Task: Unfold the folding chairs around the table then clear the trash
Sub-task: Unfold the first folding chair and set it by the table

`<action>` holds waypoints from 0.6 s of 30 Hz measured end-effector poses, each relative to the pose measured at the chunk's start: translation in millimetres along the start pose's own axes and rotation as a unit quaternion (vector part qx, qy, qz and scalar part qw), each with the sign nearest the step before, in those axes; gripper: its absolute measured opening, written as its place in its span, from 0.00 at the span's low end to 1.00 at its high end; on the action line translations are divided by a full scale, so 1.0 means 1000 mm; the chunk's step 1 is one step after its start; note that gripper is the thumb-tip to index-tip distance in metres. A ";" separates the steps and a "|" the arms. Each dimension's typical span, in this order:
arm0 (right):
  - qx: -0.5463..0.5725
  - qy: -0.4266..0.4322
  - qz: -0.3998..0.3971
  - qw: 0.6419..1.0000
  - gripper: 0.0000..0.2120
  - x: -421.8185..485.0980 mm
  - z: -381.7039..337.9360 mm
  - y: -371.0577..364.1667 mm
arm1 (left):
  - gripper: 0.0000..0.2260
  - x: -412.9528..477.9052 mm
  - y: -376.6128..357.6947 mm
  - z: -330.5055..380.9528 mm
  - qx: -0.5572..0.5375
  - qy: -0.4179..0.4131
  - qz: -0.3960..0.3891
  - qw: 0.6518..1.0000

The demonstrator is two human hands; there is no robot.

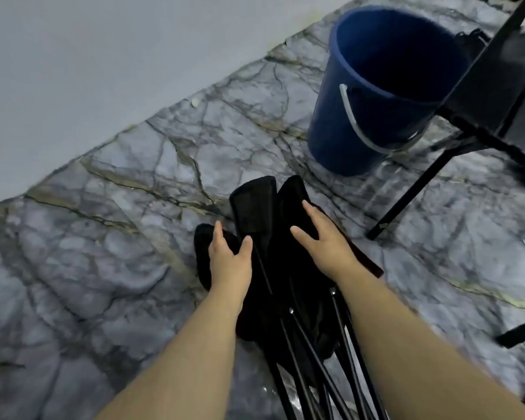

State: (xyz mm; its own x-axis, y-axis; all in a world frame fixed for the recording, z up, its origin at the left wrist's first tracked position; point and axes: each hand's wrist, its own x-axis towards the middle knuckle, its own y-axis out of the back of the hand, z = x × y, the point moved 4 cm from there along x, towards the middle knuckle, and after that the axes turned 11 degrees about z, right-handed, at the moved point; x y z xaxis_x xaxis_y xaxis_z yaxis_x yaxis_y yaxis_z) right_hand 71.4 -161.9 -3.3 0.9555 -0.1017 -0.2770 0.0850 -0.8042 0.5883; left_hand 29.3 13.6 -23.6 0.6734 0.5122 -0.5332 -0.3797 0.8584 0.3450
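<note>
A black folding chair (256, 207) of fabric and thin metal rods stands folded up in front of me on the marble floor. My left hand (229, 260) grips its left fabric-covered arm, thumb against the middle upright. My right hand (325, 237) rests on the right fabric arm, fingers spread over the cloth. The rods (303, 353) cross below my forearms. The chair's lower part is hidden beyond the frame's bottom edge.
A blue plastic bucket (385, 95) with a pale handle stands on the floor ahead to the right. The black frame and legs of a table (431, 174) fill the upper right. A plain grey wall (103, 56) runs along the left.
</note>
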 end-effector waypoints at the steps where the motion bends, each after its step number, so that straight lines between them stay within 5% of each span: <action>1: 0.018 -0.003 0.008 1.000 0.29 0.006 0.002 -0.005 | 0.29 0.005 -0.006 -0.004 -0.021 0.006 -0.003 1.000; 5: -0.048 -0.005 0.012 0.999 0.26 0.034 0.006 -0.025 | 0.23 0.031 -0.028 -0.025 -0.053 0.007 -0.003 0.999; 12: -0.211 0.075 0.144 0.964 0.25 0.051 0.008 -0.021 | 0.17 0.038 -0.027 -0.022 -0.050 -0.046 -0.018 0.998; 18: -0.061 -0.051 0.070 0.994 0.29 0.064 0.016 -0.012 | 0.13 0.038 -0.030 -0.010 -0.133 0.022 -0.049 0.990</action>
State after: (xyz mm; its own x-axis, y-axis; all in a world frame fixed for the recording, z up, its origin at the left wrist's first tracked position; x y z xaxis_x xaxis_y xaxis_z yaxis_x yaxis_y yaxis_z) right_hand 127.3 -168.3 -40.3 0.9269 -0.2721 -0.2583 -0.0071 -0.7011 0.7130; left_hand 59.8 7.4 -61.3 0.6894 0.4219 -0.5889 -0.4717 0.8784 0.0771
